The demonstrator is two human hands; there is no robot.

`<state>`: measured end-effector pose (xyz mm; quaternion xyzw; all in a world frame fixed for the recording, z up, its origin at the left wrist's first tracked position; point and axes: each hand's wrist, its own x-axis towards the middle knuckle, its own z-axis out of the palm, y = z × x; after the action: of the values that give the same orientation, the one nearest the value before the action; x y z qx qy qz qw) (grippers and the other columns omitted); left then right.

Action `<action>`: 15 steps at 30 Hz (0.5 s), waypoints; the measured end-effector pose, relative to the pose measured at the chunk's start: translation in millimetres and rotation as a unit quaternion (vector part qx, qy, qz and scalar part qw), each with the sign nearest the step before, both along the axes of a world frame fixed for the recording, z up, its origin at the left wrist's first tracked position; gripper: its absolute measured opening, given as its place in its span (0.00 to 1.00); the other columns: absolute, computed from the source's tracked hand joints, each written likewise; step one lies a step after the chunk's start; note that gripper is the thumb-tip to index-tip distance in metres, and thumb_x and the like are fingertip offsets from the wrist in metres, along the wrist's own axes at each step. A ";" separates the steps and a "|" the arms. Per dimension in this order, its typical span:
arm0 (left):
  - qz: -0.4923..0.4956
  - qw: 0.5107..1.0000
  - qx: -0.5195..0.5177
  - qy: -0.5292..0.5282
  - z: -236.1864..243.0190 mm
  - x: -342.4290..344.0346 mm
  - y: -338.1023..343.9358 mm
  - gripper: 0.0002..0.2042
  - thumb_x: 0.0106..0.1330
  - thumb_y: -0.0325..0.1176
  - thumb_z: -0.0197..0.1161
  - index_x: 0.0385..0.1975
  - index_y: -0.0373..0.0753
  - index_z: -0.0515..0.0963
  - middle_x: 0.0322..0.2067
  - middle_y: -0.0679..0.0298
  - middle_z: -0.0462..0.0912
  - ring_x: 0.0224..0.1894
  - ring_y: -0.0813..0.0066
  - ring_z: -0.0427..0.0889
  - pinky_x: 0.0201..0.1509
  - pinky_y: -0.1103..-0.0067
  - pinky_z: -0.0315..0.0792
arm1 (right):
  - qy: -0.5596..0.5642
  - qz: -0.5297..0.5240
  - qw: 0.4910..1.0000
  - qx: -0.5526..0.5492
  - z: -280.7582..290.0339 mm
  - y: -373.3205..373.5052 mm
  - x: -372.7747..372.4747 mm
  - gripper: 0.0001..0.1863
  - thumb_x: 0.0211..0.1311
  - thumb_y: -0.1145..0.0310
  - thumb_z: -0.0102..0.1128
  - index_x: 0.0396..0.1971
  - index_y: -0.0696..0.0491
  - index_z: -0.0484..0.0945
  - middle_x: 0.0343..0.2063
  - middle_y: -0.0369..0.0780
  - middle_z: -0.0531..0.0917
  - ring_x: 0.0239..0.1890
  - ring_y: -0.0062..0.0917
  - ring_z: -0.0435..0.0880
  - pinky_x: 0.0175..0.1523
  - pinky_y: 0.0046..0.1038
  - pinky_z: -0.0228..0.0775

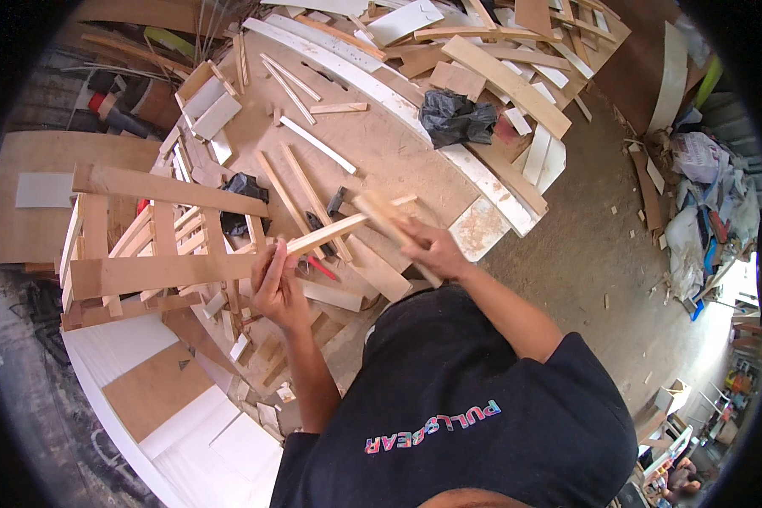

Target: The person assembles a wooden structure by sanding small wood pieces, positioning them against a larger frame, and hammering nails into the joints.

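Observation:
My left hand [278, 288] grips a thin pale wood slat [326, 233] that slants up to the right. In my right hand [432, 250] is a short board [381, 216], blurred, lying across the slat; whether the two touch, I cannot tell. A slatted wooden frame [161, 269] stands left of my left hand. Beneath the slat are a red-handled tool [322, 269] and a dark tool [335, 200], partly hidden among loose strips.
The workbench [372, 161] carries several offcuts, long white strips [330, 59] and black plastic bags [453, 114]. A white panel [212, 440] is at lower left. Bagged scrap [694, 220] lines the right wall beside the floor [610, 262].

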<state>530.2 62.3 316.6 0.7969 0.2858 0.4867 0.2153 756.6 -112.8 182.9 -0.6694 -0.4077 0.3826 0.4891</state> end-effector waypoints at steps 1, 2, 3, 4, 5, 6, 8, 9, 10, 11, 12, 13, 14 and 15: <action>0.004 1.000 0.004 -0.004 1.1 4.4 2.3 0.16 0.64 0.19 0.72 0.51 0.35 0.88 0.43 0.57 0.86 0.45 0.69 0.85 0.45 0.77 0.81 | -0.030 0.008 0.997 0.072 19.1 4.8 -7.4 0.35 0.65 0.44 0.68 0.72 0.33 0.73 0.67 0.53 0.77 0.62 0.36 0.84 0.64 0.30 0.75; 0.008 1.000 0.007 -0.007 2.3 8.1 3.8 0.16 0.63 0.19 0.73 0.51 0.35 0.88 0.42 0.57 0.86 0.44 0.70 0.85 0.44 0.78 0.81 | -0.067 -0.014 0.994 0.084 13.1 9.3 -12.0 0.36 0.65 0.45 0.68 0.72 0.34 0.72 0.63 0.53 0.80 0.59 0.37 0.86 0.63 0.32 0.76; 0.006 1.000 -0.002 -0.006 4.0 11.8 3.1 0.16 0.63 0.19 0.73 0.51 0.36 0.88 0.42 0.58 0.86 0.42 0.70 0.85 0.42 0.78 0.81 | -0.103 -0.037 0.989 0.096 0.0 13.9 -16.8 0.36 0.65 0.46 0.68 0.73 0.35 0.71 0.59 0.53 0.83 0.55 0.37 0.87 0.61 0.33 0.77; 0.005 1.000 -0.011 -0.002 7.6 12.3 1.6 0.16 0.63 0.19 0.73 0.51 0.36 0.88 0.41 0.58 0.85 0.41 0.70 0.85 0.41 0.79 0.81 | -0.136 -0.059 0.983 0.109 -6.9 17.2 -23.1 0.37 0.65 0.47 0.69 0.73 0.36 0.71 0.56 0.52 0.85 0.52 0.38 0.89 0.60 0.35 0.78; 0.004 1.000 -0.018 -0.001 9.9 14.2 1.4 0.16 0.62 0.19 0.74 0.51 0.36 0.88 0.41 0.58 0.85 0.40 0.71 0.85 0.40 0.79 0.81 | -0.063 -0.079 0.995 0.016 -8.7 23.9 -14.8 0.37 0.65 0.46 0.68 0.73 0.36 0.71 0.57 0.53 0.85 0.54 0.37 0.88 0.60 0.35 0.78; -0.009 1.000 -0.012 -0.003 12.0 16.2 3.2 0.16 0.62 0.20 0.74 0.51 0.35 0.88 0.44 0.56 0.86 0.38 0.73 0.85 0.39 0.80 0.81 | 0.012 -0.096 0.992 -0.076 -11.1 33.9 1.5 0.37 0.66 0.46 0.67 0.73 0.37 0.71 0.58 0.53 0.84 0.56 0.36 0.87 0.61 0.34 0.77; -0.035 0.998 -0.038 -0.018 18.5 24.2 -4.6 0.15 0.63 0.20 0.74 0.51 0.34 0.87 0.46 0.55 0.86 0.39 0.73 0.86 0.39 0.80 0.82 | 0.067 -0.111 0.987 -0.096 6.5 40.2 -5.8 0.36 0.67 0.46 0.67 0.73 0.39 0.72 0.59 0.53 0.82 0.59 0.35 0.85 0.63 0.34 0.75; -0.047 0.997 -0.050 -0.027 20.9 28.9 -6.1 0.15 0.63 0.20 0.73 0.51 0.33 0.87 0.47 0.54 0.86 0.40 0.73 0.87 0.40 0.81 0.82 | 0.045 -0.103 0.993 -0.019 27.0 42.4 -20.4 0.35 0.67 0.45 0.66 0.72 0.40 0.73 0.60 0.54 0.82 0.61 0.34 0.84 0.64 0.34 0.73; -0.041 0.996 -0.070 -0.029 20.7 27.3 -7.3 0.15 0.63 0.19 0.73 0.50 0.32 0.87 0.47 0.53 0.87 0.39 0.72 0.87 0.40 0.81 0.83 | -0.029 -0.081 0.995 0.046 64.4 39.7 -37.3 0.35 0.67 0.46 0.66 0.72 0.40 0.73 0.60 0.54 0.82 0.63 0.36 0.82 0.66 0.33 0.71; -0.039 0.995 -0.091 -0.032 21.2 27.5 -8.5 0.14 0.64 0.18 0.72 0.50 0.31 0.86 0.46 0.53 0.87 0.39 0.71 0.88 0.41 0.81 0.84 | -0.101 -0.061 0.987 0.111 86.3 36.1 -47.1 0.35 0.67 0.46 0.66 0.72 0.39 0.73 0.60 0.55 0.82 0.65 0.37 0.81 0.69 0.33 0.69; -0.039 0.993 -0.111 -0.033 22.5 28.8 -9.4 0.14 0.64 0.18 0.72 0.50 0.29 0.86 0.45 0.52 0.87 0.39 0.71 0.89 0.41 0.81 0.84 | -0.093 -0.058 0.988 0.112 83.4 33.8 -52.5 0.34 0.68 0.45 0.65 0.72 0.40 0.73 0.64 0.54 0.78 0.70 0.39 0.75 0.73 0.33 0.64; -0.039 0.990 -0.129 -0.034 23.4 29.1 -10.1 0.14 0.64 0.17 0.71 0.50 0.28 0.86 0.45 0.52 0.88 0.38 0.70 0.90 0.42 0.81 0.85 | -0.053 -0.080 0.994 0.059 65.6 33.1 -51.9 0.35 0.68 0.44 0.64 0.72 0.40 0.73 0.66 0.54 0.76 0.71 0.39 0.74 0.73 0.33 0.63; -0.048 0.990 -0.124 -0.039 24.3 32.1 -8.8 0.14 0.64 0.17 0.71 0.49 0.28 0.86 0.44 0.52 0.88 0.38 0.70 0.90 0.42 0.80 0.85 | -0.014 -0.103 0.995 0.009 40.3 33.5 -43.4 0.35 0.68 0.44 0.64 0.72 0.41 0.72 0.68 0.53 0.74 0.72 0.39 0.73 0.74 0.33 0.63; -0.052 0.991 -0.119 -0.044 23.1 33.1 -7.8 0.14 0.64 0.16 0.71 0.49 0.27 0.86 0.43 0.52 0.88 0.37 0.70 0.90 0.42 0.80 0.85 | 0.025 -0.120 0.992 -0.041 23.5 34.1 -30.9 0.36 0.69 0.43 0.63 0.73 0.41 0.72 0.70 0.53 0.72 0.73 0.39 0.72 0.74 0.33 0.63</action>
<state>563.3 54.5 339.8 0.7575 0.2903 0.4718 0.3454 725.7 -78.8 206.4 -0.7234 -0.2959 0.3540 0.5137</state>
